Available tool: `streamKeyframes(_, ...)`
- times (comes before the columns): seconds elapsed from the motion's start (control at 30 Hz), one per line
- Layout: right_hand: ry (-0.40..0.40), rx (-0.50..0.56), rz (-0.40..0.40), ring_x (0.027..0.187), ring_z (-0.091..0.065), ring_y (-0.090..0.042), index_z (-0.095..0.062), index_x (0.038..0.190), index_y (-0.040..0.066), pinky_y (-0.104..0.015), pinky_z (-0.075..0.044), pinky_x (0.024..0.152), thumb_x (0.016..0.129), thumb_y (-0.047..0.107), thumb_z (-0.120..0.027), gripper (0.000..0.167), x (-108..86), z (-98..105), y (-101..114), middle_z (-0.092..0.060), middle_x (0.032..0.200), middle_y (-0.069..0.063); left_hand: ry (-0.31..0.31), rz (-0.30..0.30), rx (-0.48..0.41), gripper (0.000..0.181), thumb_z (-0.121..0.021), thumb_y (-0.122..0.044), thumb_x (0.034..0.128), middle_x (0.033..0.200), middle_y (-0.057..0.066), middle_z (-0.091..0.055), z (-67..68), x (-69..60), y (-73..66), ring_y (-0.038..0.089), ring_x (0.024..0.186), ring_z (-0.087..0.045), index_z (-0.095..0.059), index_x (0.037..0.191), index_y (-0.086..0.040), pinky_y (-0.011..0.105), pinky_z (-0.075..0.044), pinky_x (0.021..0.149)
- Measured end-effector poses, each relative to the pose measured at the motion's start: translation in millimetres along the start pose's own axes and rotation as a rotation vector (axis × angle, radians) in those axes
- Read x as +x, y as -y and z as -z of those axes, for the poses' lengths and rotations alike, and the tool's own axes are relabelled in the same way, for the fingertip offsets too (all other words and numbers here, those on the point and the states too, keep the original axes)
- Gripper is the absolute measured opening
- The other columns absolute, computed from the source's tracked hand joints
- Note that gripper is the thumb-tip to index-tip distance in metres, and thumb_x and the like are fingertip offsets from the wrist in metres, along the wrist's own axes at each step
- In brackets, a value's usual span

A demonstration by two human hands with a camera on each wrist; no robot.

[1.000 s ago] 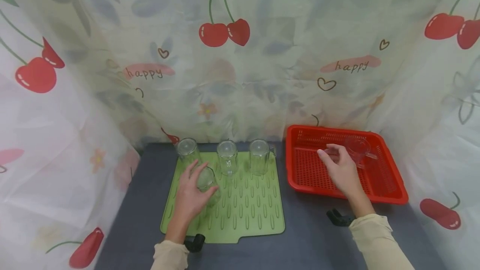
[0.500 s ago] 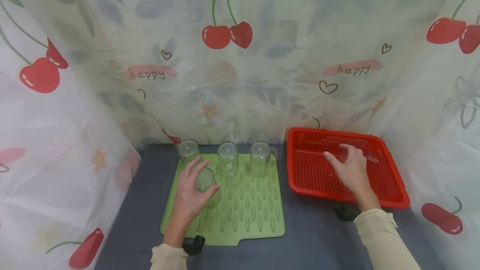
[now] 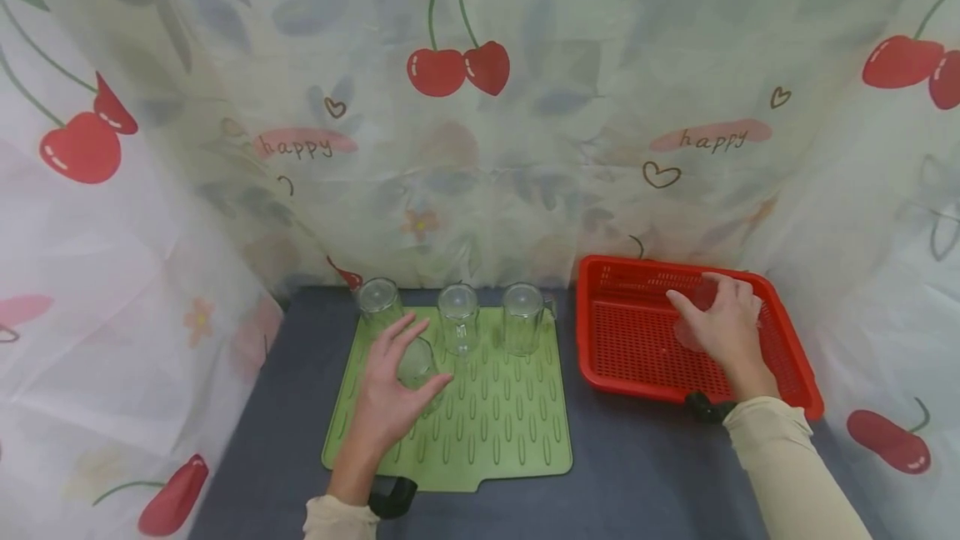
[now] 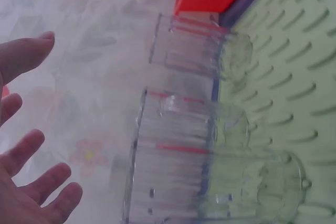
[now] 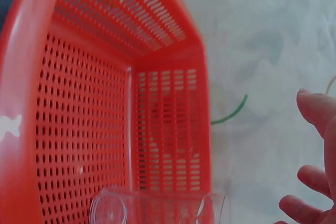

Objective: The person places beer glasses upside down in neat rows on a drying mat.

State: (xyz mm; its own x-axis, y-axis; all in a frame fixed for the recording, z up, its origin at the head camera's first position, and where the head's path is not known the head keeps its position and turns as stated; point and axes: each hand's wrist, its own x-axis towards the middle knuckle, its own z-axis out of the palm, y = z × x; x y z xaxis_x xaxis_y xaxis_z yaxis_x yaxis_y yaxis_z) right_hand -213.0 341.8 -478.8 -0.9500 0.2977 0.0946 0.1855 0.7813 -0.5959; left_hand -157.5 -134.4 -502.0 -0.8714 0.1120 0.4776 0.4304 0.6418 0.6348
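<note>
My left hand [image 3: 390, 386] hovers by a clear glass mug [image 3: 417, 363] on the green drying mat [image 3: 502, 415], thumb and fingers spread apart. In the left wrist view the fingers [image 4: 31, 150] stand away from several upside-down glass mugs [image 4: 189, 45]. Three of these line the back of the mat: a left mug [image 3: 378, 298], a middle mug [image 3: 458, 319] and a right mug [image 3: 522, 319]. My right hand [image 3: 727, 327] reaches over the red basket [image 3: 622, 386], partly hiding another clear mug [image 3: 686, 333]. That mug [image 5: 157, 206] lies on its side, apart from the visible fingers.
A dark grey tabletop [image 3: 585, 482] lies under the mat and basket. Patterned white curtains [image 3: 480, 215] enclose the back and both sides. The basket's raised rim [image 3: 791, 340] surrounds the right hand's area, and slotted walls [image 5: 168, 129] show in the right wrist view.
My right hand has moved to the right across the basket, over the mug lying there. My left hand's fingers have spread wider around the front mug, which stays in place.
</note>
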Motion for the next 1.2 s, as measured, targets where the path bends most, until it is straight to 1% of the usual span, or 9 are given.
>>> streamKeyframes(0.13,-0.013,-0.031,-0.016,0.134,-0.022,-0.052,-0.031,0.153,-0.001,-0.071,-0.037,0.101,0.094,0.061,-0.061,0.091,6.2,1.4,-11.1,-0.028,0.15,-0.035,0.002,0.017,-0.074,0.084,-0.091,-0.026,0.0774,0.159,0.004,-0.043,-0.2,0.2,-3.4,0.032,0.146,-0.042,-0.05,0.15,-0.028,0.061,-0.042,0.112)
streamKeyframes(0.23,-0.015,-0.051,-0.021,0.136,-0.018,-0.054,-0.026,0.153,-0.005,-0.072,-0.032,0.104,0.093,0.06,-0.062,0.095,12.6,3.0,-20.6,-0.025,0.149,-0.038,-0.004,0.033,-0.125,0.083,-0.091,-0.022,0.0774,0.159,0.006,-0.044,0.4,0.3,-4.7,0.032,0.146,-0.042,-0.05,0.15,-0.026,0.061,-0.041,0.113)
streamKeyframes(0.37,0.001,-0.064,-0.046,0.136,-0.015,-0.056,-0.02,0.153,-0.01,-0.074,-0.028,0.106,0.092,0.062,-0.062,0.102,21.3,7.2,-29.8,-0.021,0.148,-0.04,-0.002,0.04,-0.166,0.081,-0.09,-0.023,0.0788,0.159,0.006,-0.044,1.2,0.0,-6.9,0.031,0.145,-0.043,-0.051,0.15,-0.027,0.061,-0.041,0.114)
streamKeyframes(0.47,0.023,-0.058,-0.072,0.134,-0.015,-0.055,-0.017,0.154,-0.01,-0.073,-0.028,0.106,0.091,0.063,-0.062,0.106,26.1,9.7,-33.6,-0.021,0.147,-0.04,0.012,0.047,-0.188,0.08,-0.088,-0.024,0.0805,0.159,0.004,-0.043,1.7,-0.8,-9.5,0.03,0.146,-0.042,-0.049,0.15,-0.03,0.06,-0.042,0.114)
streamKeyframes(0.6,0.049,-0.058,-0.084,0.132,-0.014,-0.057,-0.013,0.155,-0.011,-0.073,-0.027,0.105,0.091,0.065,-0.061,0.11,32.0,11.5,-37.5,-0.02,0.147,-0.042,0.051,0.069,-0.223,0.082,-0.088,-0.025,0.0813,0.161,0.002,-0.041,1.7,-0.2,-14.0,0.028,0.148,-0.04,-0.046,0.152,-0.033,0.058,-0.042,0.115)
streamKeyframes(0.77,0.059,-0.059,-0.091,0.134,-0.011,-0.06,-0.008,0.156,-0.01,-0.077,-0.025,0.105,0.091,0.066,-0.061,0.113,39.0,9.2,-39.6,-0.013,0.149,-0.043,0.147,0.1,-0.263,0.089,-0.089,-0.029,0.0797,0.163,0.0,-0.035,-0.8,0.8,-20.2,0.029,0.149,-0.038,-0.04,0.154,-0.035,0.06,-0.041,0.116)
streamKeyframes(0.87,0.059,-0.061,-0.104,0.137,-0.01,-0.061,-0.006,0.158,-0.008,-0.079,-0.026,0.105,0.09,0.064,-0.063,0.114,42.1,4.6,-39.9,-0.01,0.152,-0.043,0.188,0.113,-0.291,0.092,-0.09,-0.029,0.0789,0.164,0.002,-0.033,-3.2,0.2,-22.6,0.03,0.15,-0.036,-0.038,0.155,-0.038,0.062,-0.041,0.115)
streamKeyframes(1.0,0.069,-0.079,-0.124,0.137,-0.011,-0.064,-0.004,0.158,-0.009,-0.081,-0.026,0.105,0.09,0.064,-0.063,0.116,44.7,-1.8,-42.0,-0.008,0.154,-0.044,0.209,0.112,-0.32,0.093,-0.089,-0.027,0.0789,0.164,0.006,-0.032,-5.3,-0.7,-23.3,0.029,0.15,-0.035,-0.037,0.155,-0.039,0.063,-0.04,0.114)
streamKeyframes(1.2,0.111,-0.042,-0.204,0.141,-0.006,-0.065,0.003,0.159,-0.007,-0.084,-0.026,0.106,0.09,0.062,-0.064,0.118,50.4,-5.0,-44.1,-0.001,0.157,-0.044,0.211,0.098,-0.314,0.094,-0.089,-0.029,0.0788,0.164,0.0,-0.033,-4.3,-1.4,-22.2,0.027,0.15,-0.035,-0.036,0.155,-0.04,0.06,-0.04,0.115)
